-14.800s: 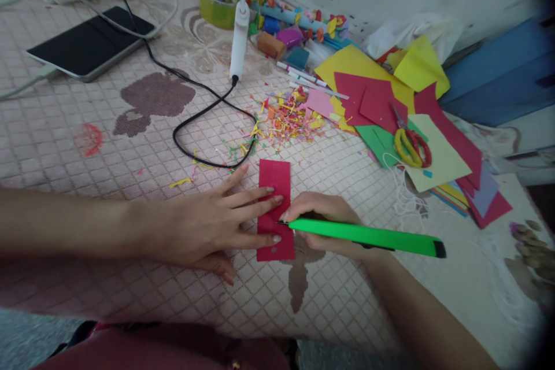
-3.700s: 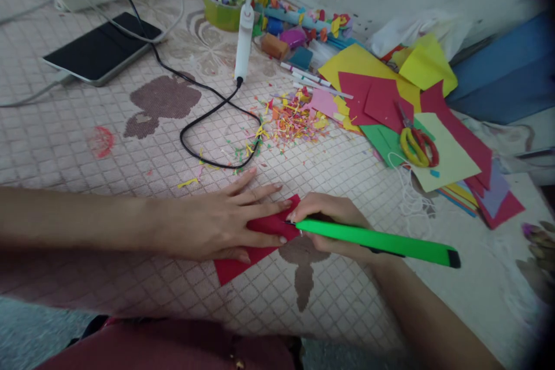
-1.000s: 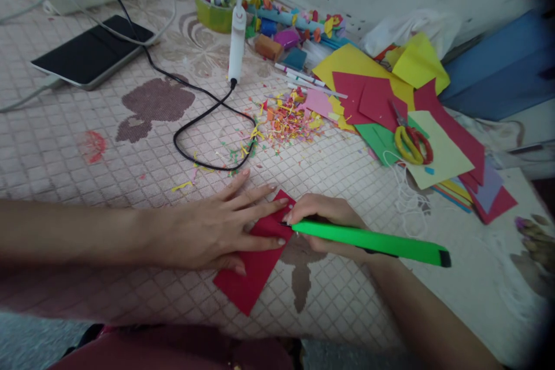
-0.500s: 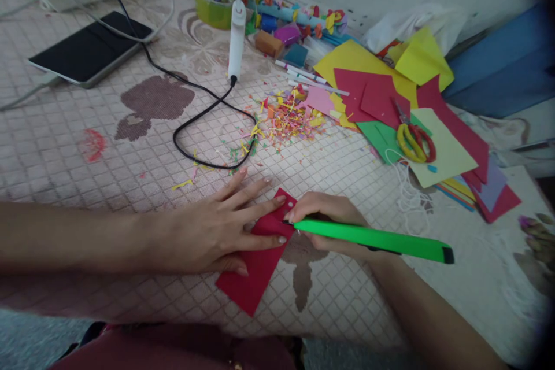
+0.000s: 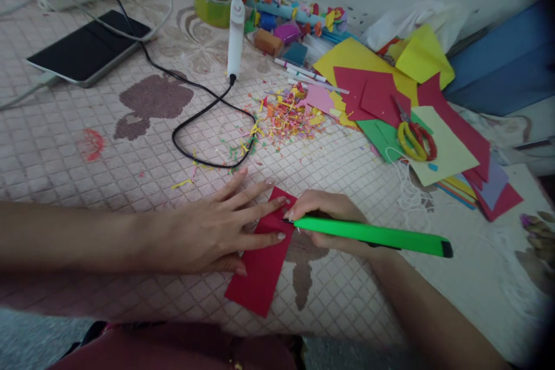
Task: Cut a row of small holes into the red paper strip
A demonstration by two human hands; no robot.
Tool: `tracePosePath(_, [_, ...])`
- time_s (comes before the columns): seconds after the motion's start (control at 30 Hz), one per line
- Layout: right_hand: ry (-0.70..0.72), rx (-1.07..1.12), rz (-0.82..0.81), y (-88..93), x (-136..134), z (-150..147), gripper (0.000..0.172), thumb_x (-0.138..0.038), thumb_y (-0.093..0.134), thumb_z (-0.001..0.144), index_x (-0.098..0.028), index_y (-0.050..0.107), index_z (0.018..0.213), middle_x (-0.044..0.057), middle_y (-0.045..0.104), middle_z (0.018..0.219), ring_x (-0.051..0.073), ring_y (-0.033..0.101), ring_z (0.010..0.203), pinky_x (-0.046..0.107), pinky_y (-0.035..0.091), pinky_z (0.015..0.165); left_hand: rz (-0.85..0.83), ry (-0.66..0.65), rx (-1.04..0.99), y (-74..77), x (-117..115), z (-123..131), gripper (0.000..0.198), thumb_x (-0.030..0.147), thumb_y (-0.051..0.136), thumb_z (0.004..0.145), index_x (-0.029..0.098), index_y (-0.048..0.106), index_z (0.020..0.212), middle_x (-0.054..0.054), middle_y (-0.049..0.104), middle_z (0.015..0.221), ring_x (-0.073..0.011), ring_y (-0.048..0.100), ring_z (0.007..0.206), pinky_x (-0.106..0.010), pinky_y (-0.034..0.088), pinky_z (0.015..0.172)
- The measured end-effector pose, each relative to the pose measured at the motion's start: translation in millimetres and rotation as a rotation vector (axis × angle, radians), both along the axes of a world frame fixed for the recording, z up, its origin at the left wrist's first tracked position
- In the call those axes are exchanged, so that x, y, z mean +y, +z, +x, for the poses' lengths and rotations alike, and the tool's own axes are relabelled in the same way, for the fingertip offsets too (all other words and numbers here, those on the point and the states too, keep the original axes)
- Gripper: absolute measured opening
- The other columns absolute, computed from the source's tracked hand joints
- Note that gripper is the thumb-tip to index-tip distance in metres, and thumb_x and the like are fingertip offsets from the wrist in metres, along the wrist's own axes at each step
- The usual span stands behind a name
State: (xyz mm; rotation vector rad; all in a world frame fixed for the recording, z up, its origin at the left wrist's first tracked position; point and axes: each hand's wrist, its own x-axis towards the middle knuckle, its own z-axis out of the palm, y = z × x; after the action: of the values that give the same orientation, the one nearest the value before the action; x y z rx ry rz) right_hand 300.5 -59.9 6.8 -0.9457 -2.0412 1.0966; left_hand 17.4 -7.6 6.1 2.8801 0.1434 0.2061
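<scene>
A red paper strip (image 5: 260, 277) lies slantwise on the patterned tablecloth near its front edge. My left hand (image 5: 221, 228) rests flat with fingers spread, its fingertips pressing on the strip's upper half. From the right, my right hand (image 5: 329, 214) grips a green utility knife (image 5: 377, 234) close to its front end. The knife's dark tip touches the strip between my left fingertips and my right fingers. Small pale marks show near the strip's upper end, partly covered by the fingers.
Paper scraps (image 5: 292, 115) are heaped beyond my hands, beside a white glue gun (image 5: 236, 40) with a looping black cord. Scissors (image 5: 414, 136) lie on coloured paper sheets (image 5: 446, 144) at right, near white string (image 5: 407, 191). A tablet (image 5: 89, 49) lies at left.
The red strip has turned slightly, its lower end swinging right and its top edge shifting left. Both hands and the knife stay almost in place.
</scene>
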Motion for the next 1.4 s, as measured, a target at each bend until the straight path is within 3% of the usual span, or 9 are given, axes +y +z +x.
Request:
tracePosePath(0.33, [-0.018, -0.011, 0.023, 1.3, -1.1, -1.2, 0.014, -0.023, 0.066, 0.092, -0.023, 0.07, 0.105, 0.003, 0.075, 0.092, 0.017, 0.07, 0.083, 0.029, 0.053, 0.075, 0.022, 0.037, 0.027, 0.6, -6.5, 0.8, 0.066, 0.048, 0.076, 0.089, 0.032, 0.053, 0.148, -0.016, 0.04, 0.163, -0.0489, 0.032, 0.151, -0.075, 0.029, 0.117])
tracePosePath(0.6, [-0.013, -0.01, 0.013, 4.5, 0.0, -3.1, 0.014, -0.03, 0.064, 0.095, -0.022, 0.07, 0.104, 0.004, 0.075, 0.093, 0.017, 0.069, 0.083, 0.03, 0.052, 0.073, 0.002, 0.046, -0.019, 1.7, -5.7, 1.6, 0.068, 0.048, 0.076, 0.09, 0.03, 0.05, 0.151, -0.015, 0.053, 0.152, -0.0413, 0.04, 0.149, -0.07, 0.023, 0.122])
tracePosePath(0.77, [-0.029, -0.012, -0.002, 4.9, -1.2, -4.5, 0.014, -0.03, 0.064, 0.094, -0.021, 0.07, 0.102, 0.004, 0.075, 0.09, 0.017, 0.068, 0.08, 0.03, 0.052, 0.072, -0.033, -0.013, -0.009, 1.9, -1.2, -0.2, 0.055, 0.044, 0.067, 0.097, 0.026, 0.053, 0.148, -0.019, 0.038, 0.164, -0.0422, 0.036, 0.152, -0.072, 0.022, 0.121])
tracePosePath(1.13, [-0.065, -0.045, 0.047, 5.5, -2.9, -6.7, 0.018, -0.013, 0.063, 0.086, -0.023, 0.069, 0.1, 0.002, 0.075, 0.088, 0.016, 0.069, 0.078, 0.028, 0.052, 0.07, 0.03, 0.069, -0.021, -0.2, -9.0, 0.4, 0.057, 0.052, 0.072, 0.092, 0.031, 0.058, 0.143, -0.013, 0.047, 0.159, -0.0432, 0.042, 0.147, -0.068, 0.028, 0.121])
tracePosePath(1.3, [-0.057, -0.05, 0.05, 8.2, -2.6, -7.3, 0.016, -0.016, 0.063, 0.086, -0.022, 0.069, 0.1, 0.003, 0.075, 0.088, 0.017, 0.07, 0.078, 0.028, 0.052, 0.069, 0.028, 0.034, -0.029, 0.5, -6.3, 0.4, 0.061, 0.049, 0.071, 0.094, 0.032, 0.051, 0.15, -0.016, 0.047, 0.159, -0.0408, 0.042, 0.148, -0.071, 0.026, 0.121])
tracePosePath(1.4, [-0.056, -0.051, 0.059, 7.8, -2.7, -7.2, 0.016, -0.016, 0.064, 0.086, -0.023, 0.069, 0.1, 0.002, 0.076, 0.089, 0.017, 0.07, 0.079, 0.028, 0.053, 0.07, -0.013, -0.006, -0.027, 2.6, -2.8, -0.7, 0.057, 0.046, 0.072, 0.093, 0.031, 0.055, 0.145, -0.018, 0.042, 0.162, -0.0412, 0.041, 0.149, -0.072, 0.026, 0.12])
